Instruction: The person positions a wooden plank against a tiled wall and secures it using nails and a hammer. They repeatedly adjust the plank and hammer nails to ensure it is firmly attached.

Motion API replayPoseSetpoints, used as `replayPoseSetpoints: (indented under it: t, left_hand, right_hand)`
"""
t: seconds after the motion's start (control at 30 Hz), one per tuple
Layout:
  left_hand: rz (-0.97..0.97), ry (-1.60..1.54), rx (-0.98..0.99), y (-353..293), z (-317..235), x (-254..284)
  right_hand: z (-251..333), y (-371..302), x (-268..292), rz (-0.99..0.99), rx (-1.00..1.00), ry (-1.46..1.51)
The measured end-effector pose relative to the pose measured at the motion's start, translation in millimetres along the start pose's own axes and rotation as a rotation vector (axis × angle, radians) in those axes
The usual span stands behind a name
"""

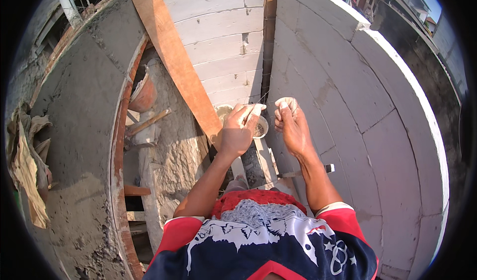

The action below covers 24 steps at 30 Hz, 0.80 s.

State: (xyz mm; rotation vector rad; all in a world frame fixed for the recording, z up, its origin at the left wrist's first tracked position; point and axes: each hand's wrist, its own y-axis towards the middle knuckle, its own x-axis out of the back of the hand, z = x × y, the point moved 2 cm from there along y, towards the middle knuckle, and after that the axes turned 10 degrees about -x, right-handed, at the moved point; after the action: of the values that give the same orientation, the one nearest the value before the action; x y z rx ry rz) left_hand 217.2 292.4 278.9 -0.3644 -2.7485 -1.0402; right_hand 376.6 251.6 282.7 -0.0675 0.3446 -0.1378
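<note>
Both of my hands are raised in front of me, close together above the gap between the walls. My left hand (237, 131) is closed in a pinch, thumb against fingers, with a thin strand (260, 100) like wire or string at its fingertips. To its right, my right hand (294, 126) is curled, thumb pressed to the fingers. Whatever it holds is too small to make out. Below and between the hands sits a small white tub (264, 125) with greyish stuff inside. Another pale round container (221, 110) is partly hidden behind my left hand.
Pale block walls rise ahead (213, 27) and at right (343, 96). A dark upright post (268, 41) stands in their corner. A long wooden board (176, 61) leans at left, beside a reddish bucket (144, 95) and a rendered wall (84, 96). A dark-ended tool (329, 168) lies behind my right forearm.
</note>
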Motion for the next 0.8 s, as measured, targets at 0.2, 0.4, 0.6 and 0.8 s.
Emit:
replayPoseSetpoints:
  t: [0.2, 0.4, 0.6, 0.8]
  left_hand:
    - [-0.055, -0.041, 0.292, -16.6, 16.5, -9.4]
    - [-0.542, -1.271, 0.407, 17.0, 26.7, 8.7]
    - [-0.651, -0.943, 0.445, 17.5, 53.8, 28.8]
    - [-0.16, -0.697, 0.835, -42.8, 64.6, -4.4]
  right_hand:
    - [1.9, 2.1, 11.4, 0.002, -0.102, -0.054]
    - [-67.2, -2.9, 28.7, -0.143, 0.095, -0.293]
    - [-100.5, -4.2, 59.0, -0.049, -0.109, -0.643]
    - [-34.8, 12.6, 73.2, -0.148, 0.096, -0.839]
